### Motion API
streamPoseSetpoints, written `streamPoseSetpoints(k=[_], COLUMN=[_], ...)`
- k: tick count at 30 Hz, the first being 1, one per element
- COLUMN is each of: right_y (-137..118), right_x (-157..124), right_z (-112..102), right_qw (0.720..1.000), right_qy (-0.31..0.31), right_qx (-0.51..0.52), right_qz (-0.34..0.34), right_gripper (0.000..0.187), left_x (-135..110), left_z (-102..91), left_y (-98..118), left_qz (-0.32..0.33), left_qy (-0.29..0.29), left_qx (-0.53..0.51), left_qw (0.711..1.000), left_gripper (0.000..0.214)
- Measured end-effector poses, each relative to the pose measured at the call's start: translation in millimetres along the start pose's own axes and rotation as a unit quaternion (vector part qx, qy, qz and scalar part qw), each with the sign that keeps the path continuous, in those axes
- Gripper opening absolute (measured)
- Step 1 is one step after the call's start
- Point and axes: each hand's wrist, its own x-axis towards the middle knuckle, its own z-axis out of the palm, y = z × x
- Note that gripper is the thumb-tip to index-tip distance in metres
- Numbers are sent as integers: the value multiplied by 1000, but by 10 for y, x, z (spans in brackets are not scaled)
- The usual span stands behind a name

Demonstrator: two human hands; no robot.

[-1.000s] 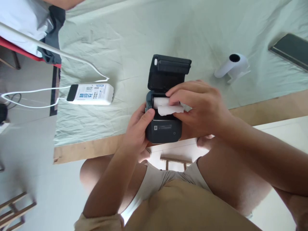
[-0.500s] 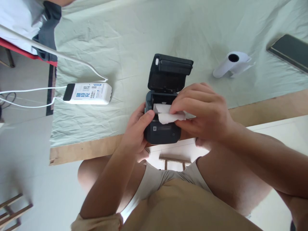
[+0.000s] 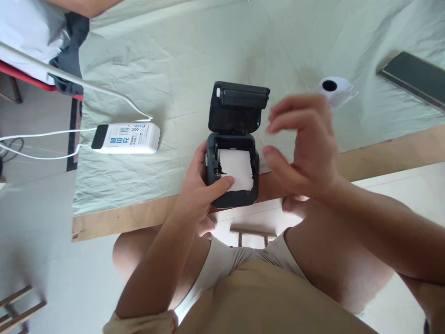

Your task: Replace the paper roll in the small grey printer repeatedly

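Note:
A small dark label printer [image 3: 234, 198] with its lid [image 3: 239, 99] swung up is held at the table's front edge. My left hand [image 3: 205, 185] grips its left side, the thumb pressing on white paper [image 3: 236, 162]. That paper sits in the printer's bay and its loose end lies over the front of the body. My right hand [image 3: 302, 144] is in the air to the right of the printer, fingers curved and apart, with nothing between them. Behind it, partly covered, a white paper roll [image 3: 337, 88] with a dark core lies on the cloth.
A white power strip [image 3: 128, 138] with white cables lies at the left on the pale green cloth [image 3: 167, 55]. A dark phone-like slab [image 3: 413, 79] is at the right. Another person's arm [image 3: 90, 5] shows at top left. The wooden table edge [image 3: 125, 215] runs along the front.
My right hand has let go of the paper and moved up and right. The paper now lies flat over the printer's front, and my left thumb has shifted onto it.

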Motion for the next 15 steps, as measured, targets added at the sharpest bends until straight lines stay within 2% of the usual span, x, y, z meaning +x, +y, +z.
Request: streamPoseSetpoints(k=[1, 3, 4, 7, 10, 13, 15], right_y=[44, 120, 143, 143, 107, 115, 138], right_x=[6, 1, -7, -36, -50, -56, -63], right_z=[-2, 5, 9, 11, 0, 18, 48], right_qw=[999, 997, 994, 982, 979, 969, 957], right_qy=[11, -17, -32, -38, -80, -167, -211], right_qx=[-5, 24, 58, 134, 133, 129, 144], right_qz=[29, 76, 89, 125, 130, 127, 136], right_gripper=[28, 47, 51, 35, 26, 43, 54], left_x=[-5, -14, -18, -20, -15, -26, -45], left_z=[7, 16, 17, 17, 14, 10, 5], left_y=[8, 19, 22, 27, 41, 51, 45], left_qz=[-5, -14, -16, -23, -41, -45, -43], left_qy=[-2, -5, -6, 1, 5, -3, -7], left_qx=[4, 14, 19, 17, -4, -19, -30], left_qw=[1000, 1000, 1000, 1000, 999, 999, 999], left_gripper=[83, 87, 88, 89, 93, 94, 82])
